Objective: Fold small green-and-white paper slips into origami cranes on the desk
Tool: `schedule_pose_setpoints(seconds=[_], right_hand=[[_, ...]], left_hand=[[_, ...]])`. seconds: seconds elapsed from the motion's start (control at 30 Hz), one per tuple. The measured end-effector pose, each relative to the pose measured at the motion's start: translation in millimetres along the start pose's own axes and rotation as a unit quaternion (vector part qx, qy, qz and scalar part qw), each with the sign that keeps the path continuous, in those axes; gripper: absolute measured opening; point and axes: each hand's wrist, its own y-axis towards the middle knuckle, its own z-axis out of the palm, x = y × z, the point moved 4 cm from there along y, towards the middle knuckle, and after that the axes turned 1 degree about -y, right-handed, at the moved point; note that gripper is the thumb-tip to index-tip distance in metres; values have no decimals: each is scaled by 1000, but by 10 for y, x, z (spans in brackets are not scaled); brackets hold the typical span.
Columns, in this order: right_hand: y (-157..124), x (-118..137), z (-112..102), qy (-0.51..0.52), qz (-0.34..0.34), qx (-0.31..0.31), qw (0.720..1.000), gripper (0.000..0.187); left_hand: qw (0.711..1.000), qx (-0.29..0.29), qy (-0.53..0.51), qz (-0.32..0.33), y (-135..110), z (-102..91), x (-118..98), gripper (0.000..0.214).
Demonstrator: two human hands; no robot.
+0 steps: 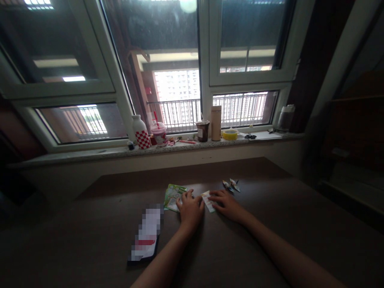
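Both hands rest on a dark wooden table (pixel 270 224). My left hand (pixel 189 209) lies on a small sheet of paper (pixel 207 201), its fingers curled down and pressing on it. My right hand (pixel 226 204) presses the same paper from the right with its fingers laid flat. Just left of my left hand lies a stack of green printed paper squares (pixel 172 196). Two small folded paper figures (pixel 231 185) sit on the table a little beyond my right hand.
A phone (pixel 146 234) lies at the front left of the table. The stone windowsill (pixel 90 153) behind holds a checked bottle (pixel 141 132), a pink cup with a straw (pixel 159 134), a brown cup (pixel 203 131), a tall flask (pixel 216 123), yellow tape (pixel 230 134) and a jug (pixel 285 117).
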Motion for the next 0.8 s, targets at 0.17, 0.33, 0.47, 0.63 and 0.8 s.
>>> schedule_pose_setpoints(seconds=[0.17,0.33,0.47,0.63,0.8], right_hand=[[3,-4,2,-5,-2,4,1000,36],[5,-19,9,-1,-2,2,1000,37],[3,-19,9,-2,-1,6,1000,37],[0,-4,1,-2,-4,8,1000,37],[3,-8,5,-5,-4,8,1000,37]], left_hand=[[1000,-3,3,-4,5,4,0,22],[1000,0,3,-7,5,5,0,23],[1000,1,1,-7,6,9,3,23],[1000,5,0,-10,4,5,-2,23],[1000,3,-1,-11,1,-1,-8,23]])
